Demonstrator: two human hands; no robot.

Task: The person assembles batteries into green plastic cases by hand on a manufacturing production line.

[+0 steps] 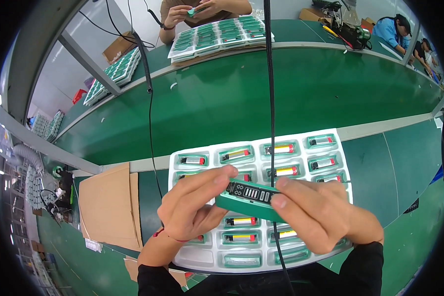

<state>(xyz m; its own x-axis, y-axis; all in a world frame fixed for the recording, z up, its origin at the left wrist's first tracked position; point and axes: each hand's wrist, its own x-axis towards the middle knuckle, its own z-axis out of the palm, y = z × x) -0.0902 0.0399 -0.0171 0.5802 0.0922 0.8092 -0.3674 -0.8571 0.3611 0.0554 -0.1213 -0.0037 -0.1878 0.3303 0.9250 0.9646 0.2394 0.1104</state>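
A green plastic case (249,206) with a black panel on its upper face is held up between my two hands, slightly tilted. My left hand (192,204) grips its left end with the fingers on top. My right hand (325,214) closes on the right end, its fingertips at the edge of the black panel. Under my hands lies a white tray (194,257) with rows of compartments. Most visible compartments hold open green cases, many with a silver, yellow or red part inside, such as the case (237,155) in the far row. My hands hide the tray's middle.
A black cable (270,84) hangs down in front of the tray; a thinner coiled cable (146,64) hangs left. Flat cardboard (106,204) lies left. Across the green surface (207,98), a person (207,10) handles a green part behind another filled tray (217,39).
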